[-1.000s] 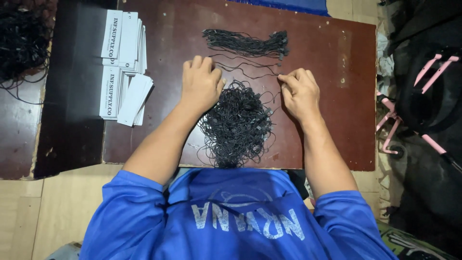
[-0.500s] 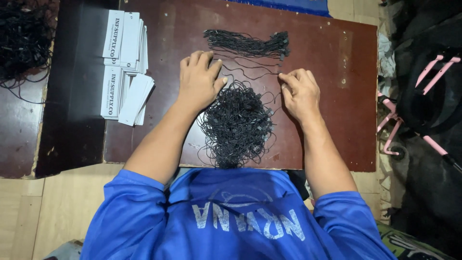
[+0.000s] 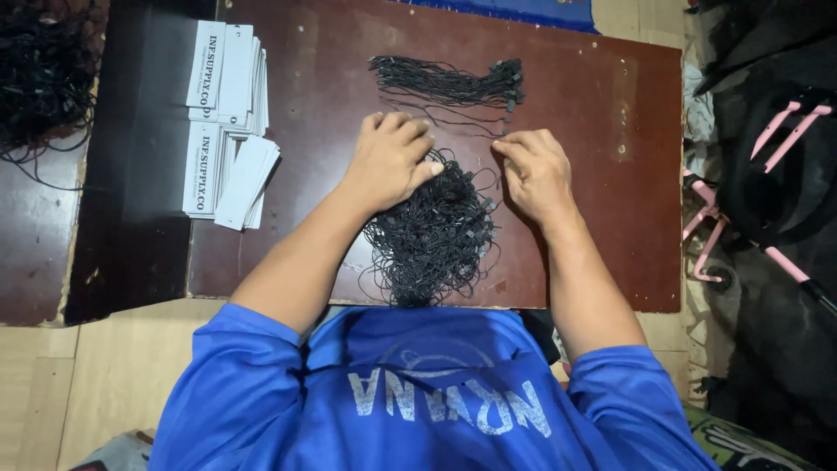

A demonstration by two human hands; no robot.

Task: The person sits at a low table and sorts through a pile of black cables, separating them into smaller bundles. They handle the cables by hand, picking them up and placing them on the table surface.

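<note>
A tangled heap of black strings (image 3: 432, 240) lies on the dark red-brown table (image 3: 593, 218) just in front of me. My left hand (image 3: 390, 160) rests palm down on the heap's upper left part. My right hand (image 3: 538, 173) sits at the heap's right edge, fingers pinched on a single thin black string. Farther back, a neat bundle of straightened black strings (image 3: 449, 83) lies sideways, apart from both hands.
Stacks of white paper tags (image 3: 225, 118) lie at the table's left. Another mass of black strings (image 3: 39, 78) sits at the far left. Dark bags with pink straps (image 3: 767, 174) crowd the right side. Pale wooden floor (image 3: 105, 375) shows at the lower left.
My left hand slid a little up and left and now back onto the heap's top. My right hand stays pinched at the heap's right edge, barely shifted.
</note>
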